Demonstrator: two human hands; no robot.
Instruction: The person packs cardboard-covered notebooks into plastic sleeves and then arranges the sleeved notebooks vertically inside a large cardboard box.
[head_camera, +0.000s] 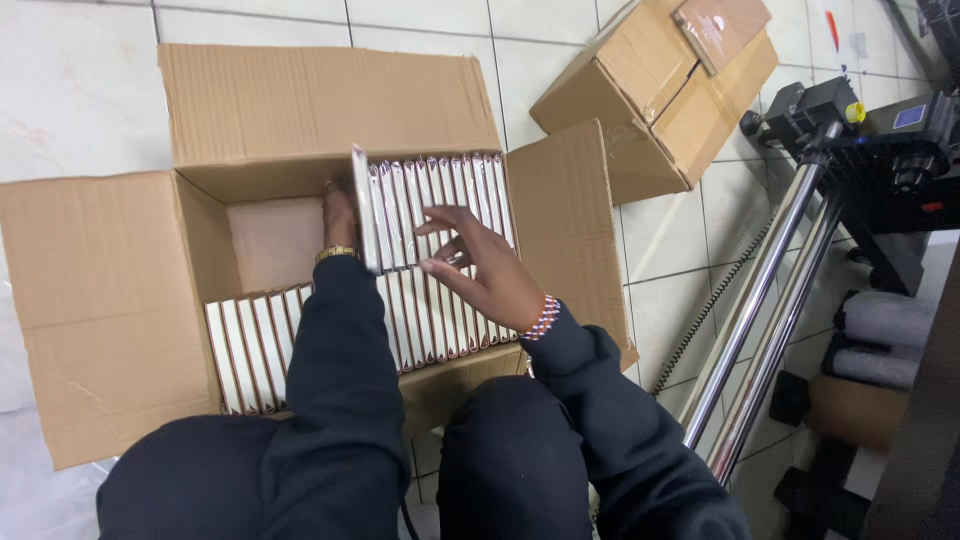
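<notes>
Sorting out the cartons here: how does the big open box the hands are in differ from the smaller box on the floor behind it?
The open box has its flaps spread and holds rows of slim white packs; the smaller box looks closed. The open box is larger, square to the view; the smaller sits askew. The left hand and right hand are inside the open one. Both are brown cardboard.

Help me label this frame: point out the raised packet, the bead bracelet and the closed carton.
raised packet (362, 205), head view, its upright edge.
bead bracelet (542, 318), head view, band at the wrist.
closed carton (660, 90), head view, its taped top.

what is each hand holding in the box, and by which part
Left hand grips one slim white packet by its left side, raised above the row. Right hand holds nothing.
</notes>
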